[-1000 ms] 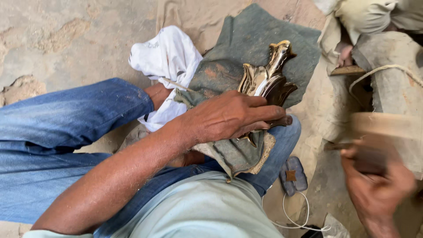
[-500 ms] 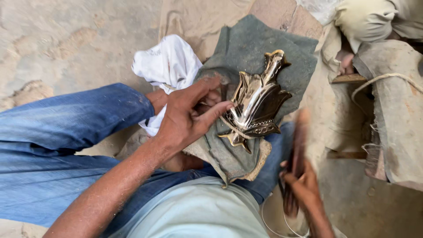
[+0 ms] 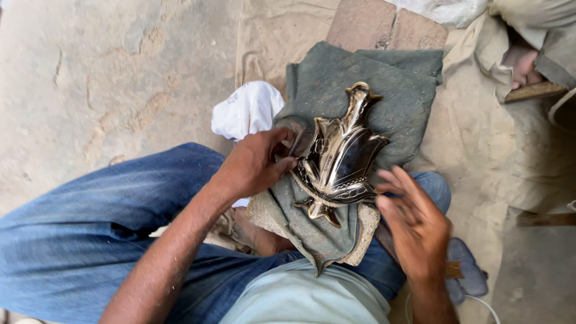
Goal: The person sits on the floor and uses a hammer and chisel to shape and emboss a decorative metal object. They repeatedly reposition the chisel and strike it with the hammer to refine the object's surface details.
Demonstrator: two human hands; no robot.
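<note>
Shiny dark brass ornament (image 3: 339, 159), leaf or shell shaped with raised ribs, a narrow neck pointing away from the person and a small star-like foot toward them. It lies flat on a grey-green folded cloth (image 3: 384, 90), which is draped over a rough tan stone pad (image 3: 360, 231) resting on the person's lap, in blue jeans (image 3: 78, 240). The surface is highly polished, mirror-like in the middle panels, with fine incised lines near the lower edge; the rim looks sharp and scalloped.

Left hand (image 3: 255, 165) sits at the ornament's left edge, fingers (image 3: 287, 143) curled and pinching the rim together with a fold of cloth; whether it also holds a small tool cannot be told. Right hand (image 3: 414, 222) is just beside the ornament's lower right side, fingers (image 3: 390, 180) spread loosely open, holding nothing, tips near or just touching the edge; slightly motion-blurred.

To do the step in hand well, I judge: keep the left-hand grip firm so the piece doesn't slide on the cloth, bring the right hand in flat against the side to steady it, avoid smearing the polished face, keep the fingertips off the sharp rim.

White crumpled rag (image 3: 249, 108) lies beyond the left hand on a beige floor sheet (image 3: 276, 36). Another person's foot (image 3: 522, 63) at top right.
</note>
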